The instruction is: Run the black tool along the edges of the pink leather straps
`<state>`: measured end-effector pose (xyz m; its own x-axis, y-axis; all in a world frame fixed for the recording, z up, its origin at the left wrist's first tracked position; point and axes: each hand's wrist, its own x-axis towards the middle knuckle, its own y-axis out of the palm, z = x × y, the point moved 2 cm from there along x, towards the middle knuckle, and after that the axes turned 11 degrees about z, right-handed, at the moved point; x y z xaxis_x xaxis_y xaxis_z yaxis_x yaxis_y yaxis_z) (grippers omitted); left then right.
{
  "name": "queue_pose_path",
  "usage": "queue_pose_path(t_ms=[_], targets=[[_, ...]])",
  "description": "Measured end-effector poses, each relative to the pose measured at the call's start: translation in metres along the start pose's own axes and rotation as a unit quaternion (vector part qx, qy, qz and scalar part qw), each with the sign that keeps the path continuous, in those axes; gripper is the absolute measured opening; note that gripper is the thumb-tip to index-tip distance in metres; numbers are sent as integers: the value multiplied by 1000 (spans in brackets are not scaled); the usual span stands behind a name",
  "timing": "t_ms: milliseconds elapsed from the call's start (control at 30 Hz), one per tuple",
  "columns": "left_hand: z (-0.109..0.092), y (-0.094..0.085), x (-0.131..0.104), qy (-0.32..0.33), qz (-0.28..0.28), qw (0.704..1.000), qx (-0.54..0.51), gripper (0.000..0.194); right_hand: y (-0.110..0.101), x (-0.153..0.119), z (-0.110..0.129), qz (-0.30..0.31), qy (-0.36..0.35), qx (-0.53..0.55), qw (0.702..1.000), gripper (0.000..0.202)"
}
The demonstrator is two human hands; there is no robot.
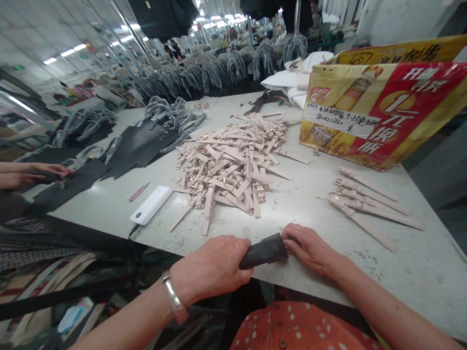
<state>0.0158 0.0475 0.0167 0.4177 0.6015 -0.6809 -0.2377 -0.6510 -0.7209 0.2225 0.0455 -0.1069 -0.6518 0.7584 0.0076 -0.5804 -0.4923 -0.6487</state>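
Note:
My left hand (215,265), with a silver bangle at the wrist, is closed round the left end of a folded black leather-like piece (265,251) just over the table's front edge. At the other end of that piece, my right hand (306,247) has its fingers curled together against it; the fingertips are partly hidden. Beyond both hands lies a heap of pale pink straps (229,165) with small gold buckles. Several more buckled straps (372,201) are laid side by side to the right of my right hand.
A yellow and red carton (379,112) stands at the back right. A white power bank (152,205) with a cable and a pink pen-like tool (139,192) lie left of the heap. Black bag pieces (140,143) with wrapped handles lie farther left, near another person's hands (54,171).

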Motion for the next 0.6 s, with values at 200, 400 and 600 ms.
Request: queue_pose_path(t_ms=[200, 400, 600], targets=[[-11, -22, 3, -16, 40, 999, 30, 22, -2, -1, 2, -8, -28, 38, 999, 8], [-27, -31, 23, -4, 62, 996, 56, 27, -5, 1, -4, -73, -22, 111, 991, 10], [-26, -13, 25, -11, 23, 1000, 8, 22, -8, 4, -6, -96, -19, 134, 986, 13]])
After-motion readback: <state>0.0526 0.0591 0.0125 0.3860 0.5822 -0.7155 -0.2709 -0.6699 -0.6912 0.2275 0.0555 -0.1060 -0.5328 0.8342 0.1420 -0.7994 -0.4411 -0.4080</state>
